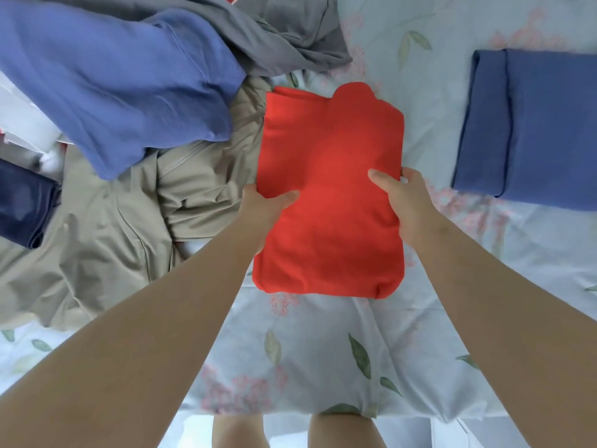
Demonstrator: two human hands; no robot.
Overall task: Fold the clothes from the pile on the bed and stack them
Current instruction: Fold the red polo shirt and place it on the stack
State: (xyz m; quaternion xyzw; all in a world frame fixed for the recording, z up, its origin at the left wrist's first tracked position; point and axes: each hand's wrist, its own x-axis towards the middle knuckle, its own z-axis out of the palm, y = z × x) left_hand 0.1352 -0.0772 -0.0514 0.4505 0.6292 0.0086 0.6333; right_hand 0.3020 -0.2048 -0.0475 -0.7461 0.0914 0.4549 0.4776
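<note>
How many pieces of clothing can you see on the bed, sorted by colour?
Red: 1, the folded red garment, gripped by the left hand and right hand.
Blue: 2, a folded blue garment and a loose blue garment.
Grey: 1, the grey garment.
Beige: 1, the beige garment.
Navy: 1, the navy garment.
Total: 6; white scraps uncounted.

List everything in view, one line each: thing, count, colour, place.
red garment: one, red, folded, centre, gripped at both side edges
folded garment: one, blue, right, flat on the sheet
loose garment: one, blue, top left of the pile
grey garment: one, grey, top centre
beige garment: one, beige, crumpled, left
navy garment: one, dark blue, far left edge
white cloth: one, white, left, partly buried
sheet: one, pale blue floral, under everything
left hand: grips red garment's left edge
right hand: grips its right edge
legs: two, bottom edge
</note>
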